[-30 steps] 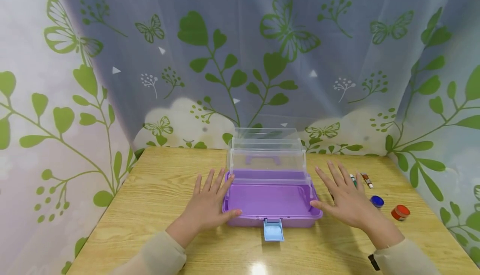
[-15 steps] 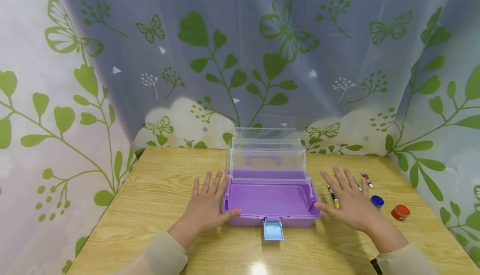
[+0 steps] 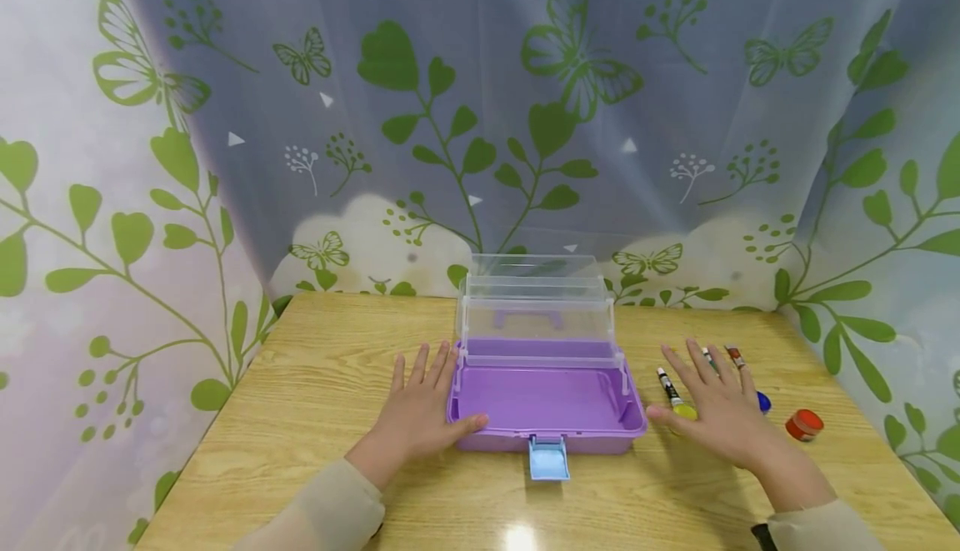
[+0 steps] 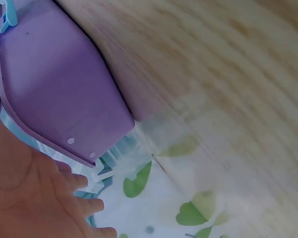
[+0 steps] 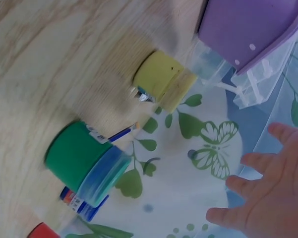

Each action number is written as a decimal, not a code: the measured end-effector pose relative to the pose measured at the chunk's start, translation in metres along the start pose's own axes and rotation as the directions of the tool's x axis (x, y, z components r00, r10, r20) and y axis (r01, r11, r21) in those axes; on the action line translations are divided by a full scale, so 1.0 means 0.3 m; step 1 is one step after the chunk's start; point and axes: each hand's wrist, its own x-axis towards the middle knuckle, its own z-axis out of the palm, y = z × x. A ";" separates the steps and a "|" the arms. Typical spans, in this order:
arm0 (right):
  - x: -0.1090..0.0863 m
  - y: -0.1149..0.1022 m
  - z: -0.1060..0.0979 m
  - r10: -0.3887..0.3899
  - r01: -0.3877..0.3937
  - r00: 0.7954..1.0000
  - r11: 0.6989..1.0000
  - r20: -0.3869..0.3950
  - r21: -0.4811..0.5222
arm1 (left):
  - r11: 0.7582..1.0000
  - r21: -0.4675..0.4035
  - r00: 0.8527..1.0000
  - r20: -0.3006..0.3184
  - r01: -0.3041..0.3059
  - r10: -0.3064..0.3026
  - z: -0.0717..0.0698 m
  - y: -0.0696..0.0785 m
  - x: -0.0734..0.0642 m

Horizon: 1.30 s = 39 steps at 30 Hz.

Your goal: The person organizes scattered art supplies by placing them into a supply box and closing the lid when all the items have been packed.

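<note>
A purple plastic storage box stands in the middle of the wooden table with its clear lid raised behind it. Its pale blue latch hangs down in front. At the box's left side my left hand is spread, thumb right at the front rim; the left wrist view shows its fingers straight along the box. My right hand, fingers spread and holding nothing, hovers to the right of the box. Beneath it are a yellow-lidded jar and a small paint tube, partly hidden.
To the right are a blue-lidded jar with green contents, a red jar and further paint tubes. Patterned curtain hangs behind the table and at both sides.
My right hand has drifted rightward, away from the box, uncovering the yellow-lidded jar and a tube and covering more of the blue-lidded jar. My left hand has barely moved.
</note>
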 end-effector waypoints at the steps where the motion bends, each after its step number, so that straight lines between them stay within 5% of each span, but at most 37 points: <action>1: -0.001 0.008 0.001 0.006 -0.006 1.000 1.000 0.004 0.008 | 1.000 -0.010 1.000 0.003 -0.001 0.001 0.002 -0.001 0.001; 15: -0.037 0.072 -0.013 0.022 -0.021 1.000 0.986 -0.009 0.166 | 0.996 -0.088 0.999 0.046 -0.020 0.024 0.002 -0.002 0.004; 22: -0.047 0.087 -0.041 -0.004 0.038 0.995 0.940 -0.099 0.338 | 0.996 -0.092 0.998 0.051 -0.022 0.026 0.004 -0.004 0.007; 32: -0.068 0.098 -0.041 0.015 0.035 0.995 0.882 -0.103 0.470 | 0.997 -0.079 0.998 0.051 -0.019 0.023 0.003 -0.005 0.005; 39: -0.085 0.102 -0.011 0.110 0.005 0.975 0.858 -0.195 0.513 | 0.996 -0.085 0.999 0.047 -0.019 0.023 0.007 -0.006 0.007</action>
